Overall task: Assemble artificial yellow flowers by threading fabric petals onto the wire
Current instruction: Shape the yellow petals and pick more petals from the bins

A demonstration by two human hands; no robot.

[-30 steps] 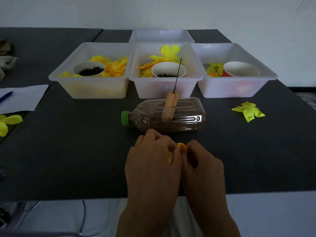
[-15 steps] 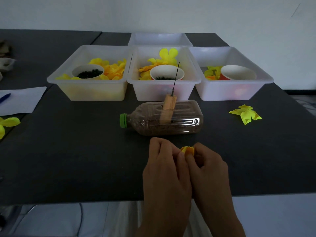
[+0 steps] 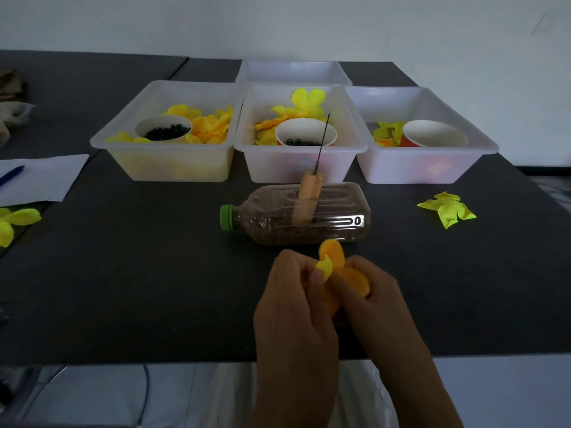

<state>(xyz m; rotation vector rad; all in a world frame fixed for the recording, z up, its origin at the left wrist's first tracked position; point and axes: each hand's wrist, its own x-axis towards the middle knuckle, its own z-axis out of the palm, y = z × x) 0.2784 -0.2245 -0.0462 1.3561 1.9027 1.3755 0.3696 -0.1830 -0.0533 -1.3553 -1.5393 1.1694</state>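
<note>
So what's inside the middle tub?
The middle tub holds yellow fabric petals and a paper cup with small dark beads. The cup hides whatever lies under it.

Paper with pen, far left.

We see orange-yellow fabric petals, crumpled and partly fanned out, low at centre frame. Above them, at mid-frame, a thin dark wire stands tilted right, rising from a wooden block.
</note>
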